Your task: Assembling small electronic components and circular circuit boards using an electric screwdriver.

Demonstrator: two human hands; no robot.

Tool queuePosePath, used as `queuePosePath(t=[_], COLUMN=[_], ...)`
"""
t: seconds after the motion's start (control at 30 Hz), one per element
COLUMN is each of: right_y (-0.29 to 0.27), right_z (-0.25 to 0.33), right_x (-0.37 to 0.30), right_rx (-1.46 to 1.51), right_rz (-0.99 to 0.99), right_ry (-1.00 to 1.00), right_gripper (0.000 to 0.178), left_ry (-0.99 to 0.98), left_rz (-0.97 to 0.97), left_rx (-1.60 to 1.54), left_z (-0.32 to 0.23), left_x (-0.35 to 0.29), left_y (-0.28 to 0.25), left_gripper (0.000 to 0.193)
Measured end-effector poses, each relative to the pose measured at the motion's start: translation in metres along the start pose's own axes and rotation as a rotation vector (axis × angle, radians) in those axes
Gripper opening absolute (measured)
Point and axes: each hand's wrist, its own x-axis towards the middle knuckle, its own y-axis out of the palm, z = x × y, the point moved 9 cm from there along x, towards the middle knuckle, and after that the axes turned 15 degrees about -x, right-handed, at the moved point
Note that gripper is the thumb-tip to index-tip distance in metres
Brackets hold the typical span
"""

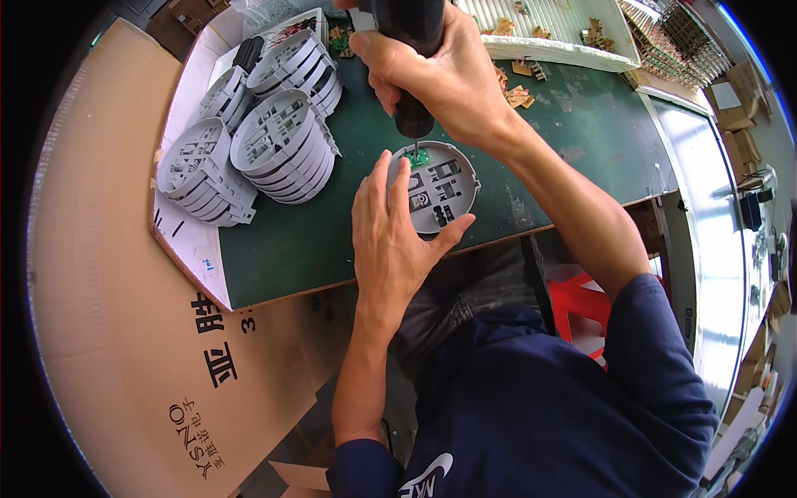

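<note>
On the green table before me lies a round grey plastic housing (456,184) with dark fittings in its open inside. A small green circuit board (421,157) sits at its far edge. My left hand (390,228) grips the housing from its near left side, fingers along the left edge and thumb at the lower right. My right hand (452,83) is wrapped round a black electric screwdriver (414,114), held upright above the housing. Its thin bit comes down at the board; the exact contact point is too small to make out.
Stacks of similar grey housings (282,145) stand at the left. A white foam tray (564,46) and loose brass-coloured parts (519,97) lie at the far right. A large cardboard sheet (124,249) fills the left side, and a red stool (581,303) stands below the table edge.
</note>
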Motion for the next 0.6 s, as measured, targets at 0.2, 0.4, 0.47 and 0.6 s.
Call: queuePosePath(t=[0.2, 0.4, 0.47, 0.6], right_y=[0.006, 0.010, 0.013, 0.011], right_z=[0.000, -0.010, -0.007, -0.009], right_x=[0.002, 0.002, 0.002, 0.006], right_rx=[-0.032, -0.066, -0.055, -0.068], right_rz=[0.063, 0.130, 0.144, 0.114], right_ry=[0.008, 0.060, 0.044, 0.032], right_gripper=[0.025, 0.028, 0.029, 0.028], left_ry=[0.007, 0.011, 0.015, -0.004], left_rz=[-0.014, -0.019, -0.028, -0.037], left_rx=[0.002, -0.002, 0.003, 0.012], left_z=[0.001, -0.002, 0.000, 0.001], left_x=[-0.001, 0.000, 0.000, 0.000], left_y=[0.000, 0.000, -0.001, 0.000], left_gripper=[0.090, 0.090, 0.090, 0.090])
